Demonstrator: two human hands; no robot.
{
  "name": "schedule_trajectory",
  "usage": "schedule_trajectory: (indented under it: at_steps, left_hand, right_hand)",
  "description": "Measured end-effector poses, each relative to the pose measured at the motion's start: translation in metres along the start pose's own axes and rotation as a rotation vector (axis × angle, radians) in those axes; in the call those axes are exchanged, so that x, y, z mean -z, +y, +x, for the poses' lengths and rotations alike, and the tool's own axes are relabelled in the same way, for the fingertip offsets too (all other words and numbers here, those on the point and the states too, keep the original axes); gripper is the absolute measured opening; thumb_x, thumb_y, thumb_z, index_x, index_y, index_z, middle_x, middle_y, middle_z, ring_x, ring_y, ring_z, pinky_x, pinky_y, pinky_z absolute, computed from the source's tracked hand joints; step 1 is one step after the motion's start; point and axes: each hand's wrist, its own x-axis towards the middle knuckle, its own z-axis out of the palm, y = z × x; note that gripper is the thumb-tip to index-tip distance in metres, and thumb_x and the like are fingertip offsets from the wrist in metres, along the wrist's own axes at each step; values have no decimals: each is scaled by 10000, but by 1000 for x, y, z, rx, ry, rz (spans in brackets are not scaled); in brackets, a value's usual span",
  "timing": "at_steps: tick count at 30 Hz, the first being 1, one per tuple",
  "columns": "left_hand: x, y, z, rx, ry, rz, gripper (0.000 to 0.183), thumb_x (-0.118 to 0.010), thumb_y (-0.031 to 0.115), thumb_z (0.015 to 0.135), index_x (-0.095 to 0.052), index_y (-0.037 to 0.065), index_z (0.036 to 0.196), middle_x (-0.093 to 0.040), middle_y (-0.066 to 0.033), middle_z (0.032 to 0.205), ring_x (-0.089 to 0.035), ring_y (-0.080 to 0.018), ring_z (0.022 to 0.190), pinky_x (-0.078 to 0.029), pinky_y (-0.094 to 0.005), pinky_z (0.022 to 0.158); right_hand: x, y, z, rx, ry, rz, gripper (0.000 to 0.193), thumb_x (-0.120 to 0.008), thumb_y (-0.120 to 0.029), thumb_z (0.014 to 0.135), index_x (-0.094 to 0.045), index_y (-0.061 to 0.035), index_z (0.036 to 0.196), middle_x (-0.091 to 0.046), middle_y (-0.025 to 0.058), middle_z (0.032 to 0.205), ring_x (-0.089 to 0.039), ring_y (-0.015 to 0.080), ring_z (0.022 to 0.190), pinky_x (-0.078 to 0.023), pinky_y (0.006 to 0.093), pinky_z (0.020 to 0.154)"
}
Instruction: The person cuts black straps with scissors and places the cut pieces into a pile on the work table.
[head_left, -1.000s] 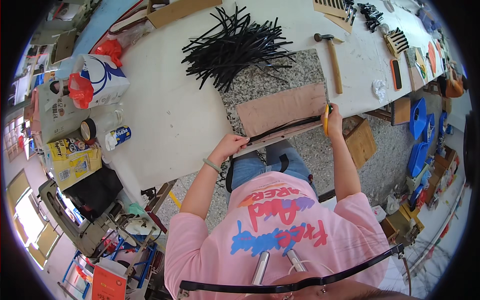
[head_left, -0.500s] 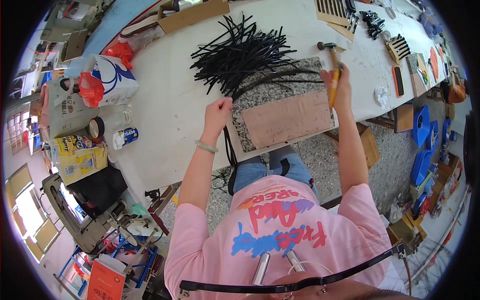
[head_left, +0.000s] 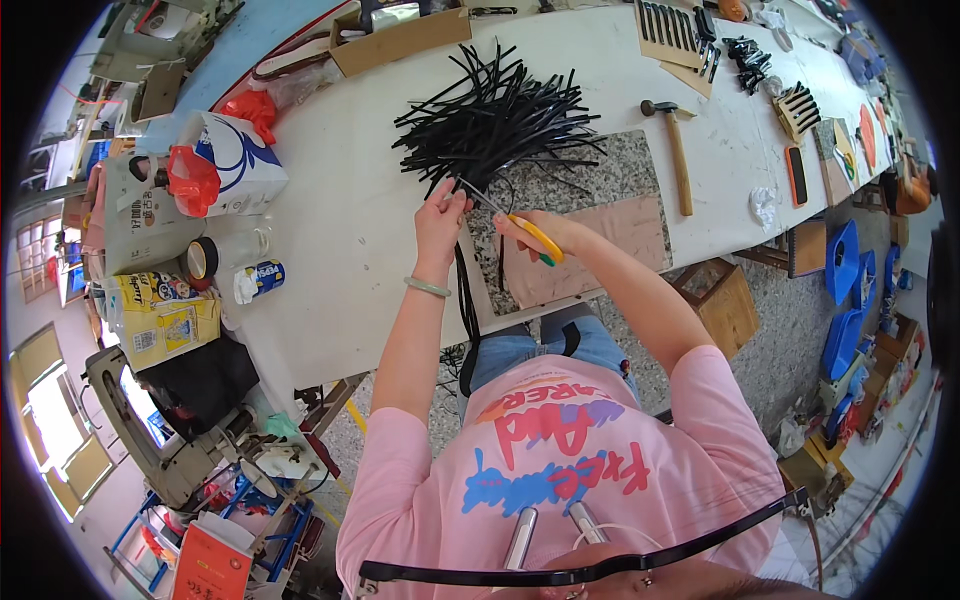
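My left hand (head_left: 438,220) is closed on black strips (head_left: 467,295), whose long ends hang down over the table's front edge toward my lap. In my right hand (head_left: 556,228) is a pair of scissors (head_left: 541,240) with yellow handles. Its metal blades point up and left, reaching the strips at my left fingertips; whether they touch, I cannot tell. Just beyond my hands lies a tangled heap of black strips (head_left: 495,120). Under my right hand are a speckled stone slab (head_left: 625,165) and a flat pinkish-brown sheet (head_left: 620,245) on it.
A hammer (head_left: 680,165) lies right of the slab. Farther right are a phone (head_left: 796,176), crumpled plastic (head_left: 764,201) and a black-toothed tool (head_left: 797,110). To the left stand a can (head_left: 263,278), a clear jar (head_left: 245,243) and bags. A cardboard box (head_left: 405,42) sits at the back.
My right hand has moved left from beside the hammer, bringing the scissors to my left hand. The strip end stretched across the slab toward my right hand is no longer there.
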Motion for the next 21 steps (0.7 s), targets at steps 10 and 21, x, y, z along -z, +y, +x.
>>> schedule_trajectory:
  at_steps: [10, 21]
  left_hand:
    - [0, 7, 2, -41, 21, -63, 485, -641, 126, 838, -316, -2, 1174, -618, -110, 776, -433, -58, 545, -341, -192, 487]
    - [83, 178, -150, -686, 387, -25, 467, -597, 0, 804, -418, 78, 1228, -584, -48, 860, -550, -120, 763, -424, -211, 630]
  right_hand:
    - [6, -21, 7, -55, 97, -33, 758, -414, -712, 788, -606, 7, 932, -529, 67, 588, -533, 168, 441, -430, 274, 416]
    - [69, 42, -39, 203, 890, 281, 397, -667, -374, 800, -604, -48, 1018, -579, 19, 693, -520, 81, 561, -408, 238, 456]
